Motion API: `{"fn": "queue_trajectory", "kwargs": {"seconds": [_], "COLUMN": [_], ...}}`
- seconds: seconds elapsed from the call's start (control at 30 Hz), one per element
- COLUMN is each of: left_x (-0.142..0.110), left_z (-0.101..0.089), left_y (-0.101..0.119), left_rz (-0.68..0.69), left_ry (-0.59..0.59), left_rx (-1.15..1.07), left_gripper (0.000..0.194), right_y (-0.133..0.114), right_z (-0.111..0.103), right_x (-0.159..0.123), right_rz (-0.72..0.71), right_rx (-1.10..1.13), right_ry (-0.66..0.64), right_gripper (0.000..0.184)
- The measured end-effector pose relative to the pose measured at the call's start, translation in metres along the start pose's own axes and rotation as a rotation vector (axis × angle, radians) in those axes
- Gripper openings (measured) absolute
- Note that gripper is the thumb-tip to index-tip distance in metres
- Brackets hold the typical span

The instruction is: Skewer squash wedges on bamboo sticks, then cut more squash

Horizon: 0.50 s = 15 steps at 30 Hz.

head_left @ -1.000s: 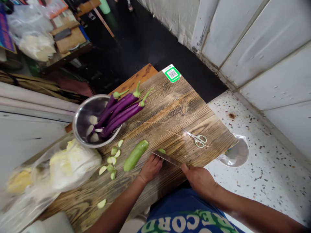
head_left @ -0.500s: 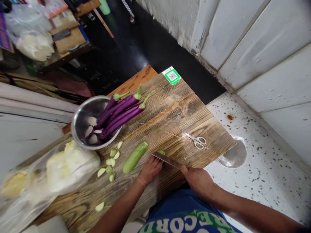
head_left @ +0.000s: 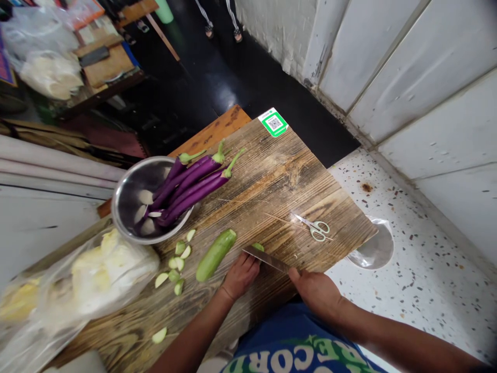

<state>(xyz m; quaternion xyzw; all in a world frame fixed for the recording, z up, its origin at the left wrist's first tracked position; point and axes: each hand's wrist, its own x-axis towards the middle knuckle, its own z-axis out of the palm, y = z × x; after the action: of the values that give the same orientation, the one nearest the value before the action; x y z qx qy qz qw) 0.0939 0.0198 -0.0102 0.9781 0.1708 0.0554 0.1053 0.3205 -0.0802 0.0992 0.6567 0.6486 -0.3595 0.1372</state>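
My right hand (head_left: 316, 291) is closed round the handle of a kitchen knife (head_left: 269, 259), whose blade slants up and left across the wooden table. Right against the near side of the blade, my left hand (head_left: 241, 273) has its fingers curled down on a zucchini piece (head_left: 258, 246). Only a green end of that piece shows past the blade; the rest is hidden by hand and knife. A longer zucchini length (head_left: 216, 255) lies just left of my left hand. Several cut zucchini chunks (head_left: 176, 262) are scattered farther left, and one slice (head_left: 159, 334) lies nearer me.
A steel bowl (head_left: 123, 217) with purple eggplants (head_left: 194, 189) stands at the table's left, stems over the rim. Bagged cabbage (head_left: 111, 269) lies nearby. Scissors (head_left: 316, 227) rest on the right part of the table (head_left: 272, 176). Another person's feet (head_left: 223, 33) show on the dark floor.
At the top, a second foot of the other person has come into view. My hands and the knife stay almost in place; the view shifts slightly.
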Motion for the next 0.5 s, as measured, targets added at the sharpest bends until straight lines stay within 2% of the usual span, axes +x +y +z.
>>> {"fn": "queue_trajectory", "kwargs": {"seconds": [0.3,0.5], "left_x": [0.005,0.003], "left_z": [-0.005,-0.003], "left_y": [0.001,0.002], "left_rz": [0.003,-0.031], "left_ry": [0.074,0.108], "left_rx": [0.040,0.020], "left_gripper": [0.025,0.032], "right_y": [0.003,0.007], "right_z": [0.008,0.008], "right_x": [0.017,0.008], "right_rz": [-0.008,-0.056], "right_rx": [-0.035,0.005], "right_ry": [-0.049,-0.015], "right_gripper": [0.019,0.020]}}
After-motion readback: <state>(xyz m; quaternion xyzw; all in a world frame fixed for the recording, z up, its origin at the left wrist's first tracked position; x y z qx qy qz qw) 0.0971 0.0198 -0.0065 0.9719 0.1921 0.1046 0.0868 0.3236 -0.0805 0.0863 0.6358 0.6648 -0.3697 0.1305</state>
